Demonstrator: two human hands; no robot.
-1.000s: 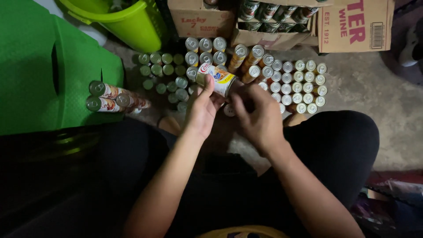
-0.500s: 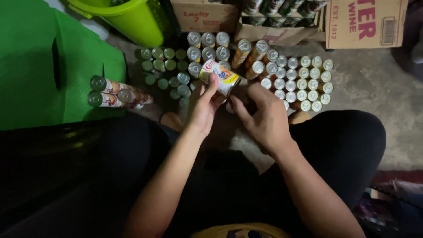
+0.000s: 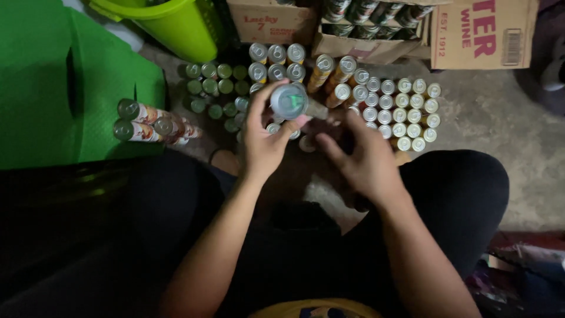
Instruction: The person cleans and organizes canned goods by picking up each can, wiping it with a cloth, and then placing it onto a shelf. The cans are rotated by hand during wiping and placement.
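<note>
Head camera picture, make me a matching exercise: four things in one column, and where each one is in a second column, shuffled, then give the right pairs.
Things:
1. can with green-tinted top
2. lime bucket
3. cardboard box with red lettering
4. two cans lying on their sides

Places:
A. top right corner
B. held in the left hand
C. top left, behind the standing cans
D. at the edge of the green mat

Pairs: 1-B, 2-C, 3-A, 4-D
</note>
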